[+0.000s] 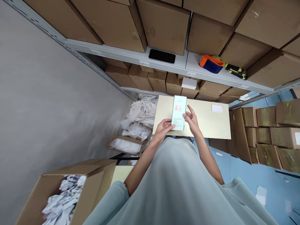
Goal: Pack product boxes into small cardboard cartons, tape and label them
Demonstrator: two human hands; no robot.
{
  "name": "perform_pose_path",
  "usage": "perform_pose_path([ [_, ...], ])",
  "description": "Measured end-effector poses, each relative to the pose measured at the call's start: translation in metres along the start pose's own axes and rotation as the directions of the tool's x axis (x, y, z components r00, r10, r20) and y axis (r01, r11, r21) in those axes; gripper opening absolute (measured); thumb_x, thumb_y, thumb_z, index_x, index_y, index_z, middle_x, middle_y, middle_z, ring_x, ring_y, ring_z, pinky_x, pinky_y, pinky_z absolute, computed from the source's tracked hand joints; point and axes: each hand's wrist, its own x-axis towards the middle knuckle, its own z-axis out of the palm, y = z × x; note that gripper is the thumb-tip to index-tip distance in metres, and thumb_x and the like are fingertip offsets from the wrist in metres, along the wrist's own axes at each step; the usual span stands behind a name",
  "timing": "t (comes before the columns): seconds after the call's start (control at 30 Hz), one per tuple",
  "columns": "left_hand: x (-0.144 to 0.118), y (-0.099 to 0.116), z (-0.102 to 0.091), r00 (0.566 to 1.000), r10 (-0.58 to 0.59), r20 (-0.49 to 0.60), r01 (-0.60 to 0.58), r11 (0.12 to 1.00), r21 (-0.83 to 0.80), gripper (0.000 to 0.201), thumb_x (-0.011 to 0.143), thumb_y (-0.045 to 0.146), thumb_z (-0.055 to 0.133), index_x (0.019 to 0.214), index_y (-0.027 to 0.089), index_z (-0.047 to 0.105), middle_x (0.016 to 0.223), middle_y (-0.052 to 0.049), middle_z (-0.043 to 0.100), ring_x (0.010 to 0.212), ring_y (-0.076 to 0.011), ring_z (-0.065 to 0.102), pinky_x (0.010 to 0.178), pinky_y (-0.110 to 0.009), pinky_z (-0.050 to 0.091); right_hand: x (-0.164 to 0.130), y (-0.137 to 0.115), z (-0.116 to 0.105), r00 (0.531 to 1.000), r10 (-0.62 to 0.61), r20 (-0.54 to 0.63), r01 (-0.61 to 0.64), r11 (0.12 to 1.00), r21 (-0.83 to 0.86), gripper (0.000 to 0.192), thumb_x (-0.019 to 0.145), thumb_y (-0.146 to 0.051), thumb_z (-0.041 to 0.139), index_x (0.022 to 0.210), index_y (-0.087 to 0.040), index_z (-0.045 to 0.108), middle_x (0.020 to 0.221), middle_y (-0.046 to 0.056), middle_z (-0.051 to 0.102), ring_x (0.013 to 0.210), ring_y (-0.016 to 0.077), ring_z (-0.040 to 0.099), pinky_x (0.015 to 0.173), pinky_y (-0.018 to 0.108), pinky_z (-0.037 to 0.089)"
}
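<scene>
Holding a pale green product carton (179, 113) upright over the near edge of a beige table (211, 122), left hand (164, 127) gripping its lower left corner with fingers clamped on it, right hand (192, 120) touching its right edge with fingers spread loosely apart. Lying on the shelf (182, 64) at the far side: a black phone (162, 56) and, further right, an orange tape dispenser (211, 63). Sitting near left, an open cardboard box (61, 193) holding white packets.
</scene>
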Motion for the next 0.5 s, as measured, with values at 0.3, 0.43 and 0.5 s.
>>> perform_pose_path([
  [0.3, -0.006, -0.004, 0.015, 0.900, 0.337, -0.277, -0.243, 0.914, 0.324, 0.060, 0.064, 0.045, 0.098, 0.110, 0.023, 0.066, 0.126, -0.011, 0.068, 0.118, -0.0284, 0.070, 0.082, -0.037, 0.069, -0.002, -0.010, 0.022, 0.991, -0.120, -0.054, 0.110, 0.981, -0.163, 0.132, 0.078, -0.066, 0.094, 0.185, -0.037, 0.024, 0.161, 0.016, 0.064, 0.136, 0.0343, 0.071, 0.109, 0.052, 0.066],
  [0.43, -0.012, -0.003, 0.023, 0.889, 0.375, -0.264, -0.264, 0.889, 0.374, 0.060, 0.065, 0.041, 0.098, 0.112, 0.024, 0.064, 0.126, -0.010, 0.067, 0.125, -0.0303, 0.070, 0.087, -0.039, 0.070, -0.001, -0.008, 0.033, 0.985, -0.141, -0.096, 0.111, 0.959, -0.262, 0.143, 0.076, -0.056, 0.096, 0.187, -0.035, 0.009, 0.154, 0.014, 0.068, 0.124, 0.0317, 0.075, 0.110, 0.050, 0.065],
  [0.5, -0.013, -0.001, 0.021, 0.907, 0.348, -0.238, -0.263, 0.909, 0.324, 0.068, 0.063, 0.042, 0.101, 0.117, 0.025, 0.063, 0.131, -0.011, 0.068, 0.128, -0.0317, 0.070, 0.089, -0.041, 0.071, 0.003, -0.004, 0.030, 0.982, -0.142, -0.126, 0.108, 0.962, -0.250, 0.141, 0.079, -0.055, 0.092, 0.188, -0.034, 0.005, 0.146, 0.012, 0.071, 0.120, 0.0304, 0.076, 0.109, 0.048, 0.064],
])
